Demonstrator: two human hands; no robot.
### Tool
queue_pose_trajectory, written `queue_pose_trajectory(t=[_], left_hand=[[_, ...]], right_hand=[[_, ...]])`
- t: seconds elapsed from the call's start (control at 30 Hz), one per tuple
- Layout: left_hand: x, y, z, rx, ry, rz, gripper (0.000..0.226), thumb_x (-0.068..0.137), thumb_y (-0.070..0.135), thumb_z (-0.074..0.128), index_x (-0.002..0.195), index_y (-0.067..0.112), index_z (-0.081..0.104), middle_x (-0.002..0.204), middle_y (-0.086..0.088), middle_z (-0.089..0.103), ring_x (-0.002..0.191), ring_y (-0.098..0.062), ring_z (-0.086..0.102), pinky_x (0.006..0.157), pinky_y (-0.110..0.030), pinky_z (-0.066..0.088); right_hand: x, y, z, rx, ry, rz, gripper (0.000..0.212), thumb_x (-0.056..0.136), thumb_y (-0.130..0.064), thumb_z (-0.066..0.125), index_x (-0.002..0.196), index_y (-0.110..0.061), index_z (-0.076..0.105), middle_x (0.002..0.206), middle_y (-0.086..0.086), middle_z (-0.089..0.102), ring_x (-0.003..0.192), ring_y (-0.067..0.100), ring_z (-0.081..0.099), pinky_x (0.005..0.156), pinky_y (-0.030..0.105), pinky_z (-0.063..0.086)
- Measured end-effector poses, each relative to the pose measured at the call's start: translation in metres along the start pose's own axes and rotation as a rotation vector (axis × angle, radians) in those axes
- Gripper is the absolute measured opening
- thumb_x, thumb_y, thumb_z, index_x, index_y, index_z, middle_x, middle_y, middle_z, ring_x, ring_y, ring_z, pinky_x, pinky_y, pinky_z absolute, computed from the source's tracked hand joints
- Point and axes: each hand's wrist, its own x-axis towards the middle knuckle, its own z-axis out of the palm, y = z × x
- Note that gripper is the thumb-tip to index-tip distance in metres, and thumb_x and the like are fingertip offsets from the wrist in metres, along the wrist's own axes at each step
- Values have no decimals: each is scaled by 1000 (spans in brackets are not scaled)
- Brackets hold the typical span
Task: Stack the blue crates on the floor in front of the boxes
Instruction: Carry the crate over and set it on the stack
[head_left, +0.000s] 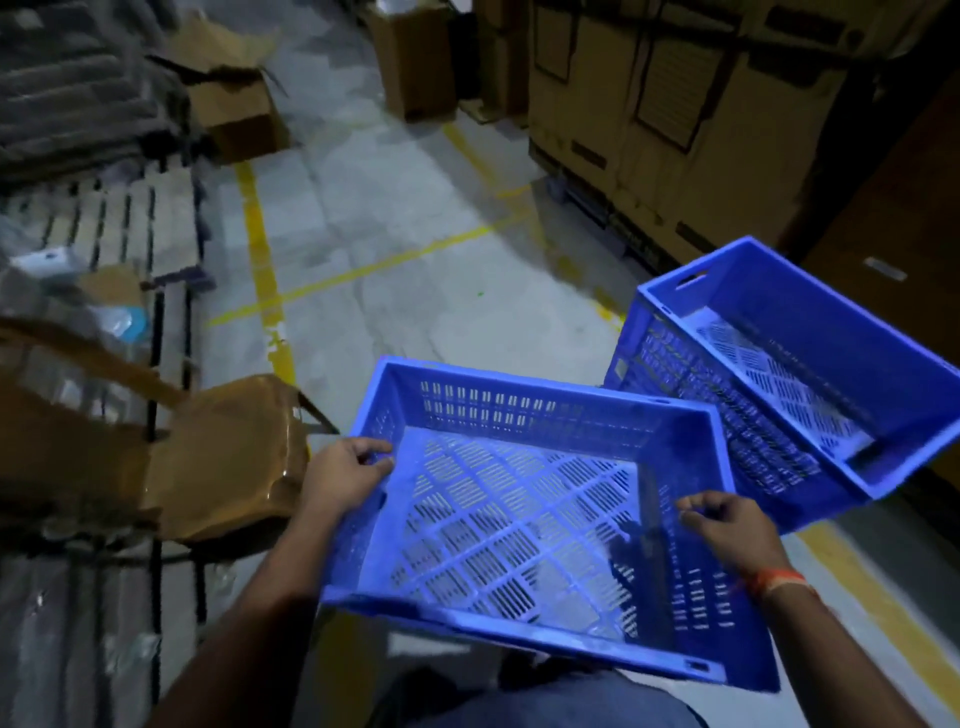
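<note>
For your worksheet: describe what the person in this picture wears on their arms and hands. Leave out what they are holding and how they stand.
Both forearms are bare; no sleeves or gloves show. The left hand wears nothing visible: no ring, watch or band. The right hand is bare too, but its wrist carries an orange thread band with a paler strip beside it. Motion blur hides finer detail.

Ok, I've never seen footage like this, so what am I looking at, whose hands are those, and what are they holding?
This is one view, from a camera worn on a person's head, looking down at bare hands; no machine. The left hand and right hand grip opposite rims of an empty blue perforated plastic crate, held above the grey concrete floor. A second blue plastic crate sits tilted to the right, near stacked brown cardboard boxes.
</note>
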Motion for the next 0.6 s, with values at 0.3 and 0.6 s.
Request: queue_pose_trajectory(t=[0.3,0.6], left_hand=[[136,105,-3,108,-192,246,23,82,29,77,105,24,77,95,-4,76,92,-20,70,79,-27,49],[214,292,-21,227,-347,683,32,72,47,77,99,30,76,96,-1,75,91,-22,70,85,-32,53]], right_hand=[[8,-25,-9,26,172,183,8,82,-16,74,82,-24,76,80,-1,76,78,17,69,75,34,50],[-36,-68,-56,158,477,341,9,86,-11,71,78,-14,75,73,4,74,48,1,55,52,20,43]])
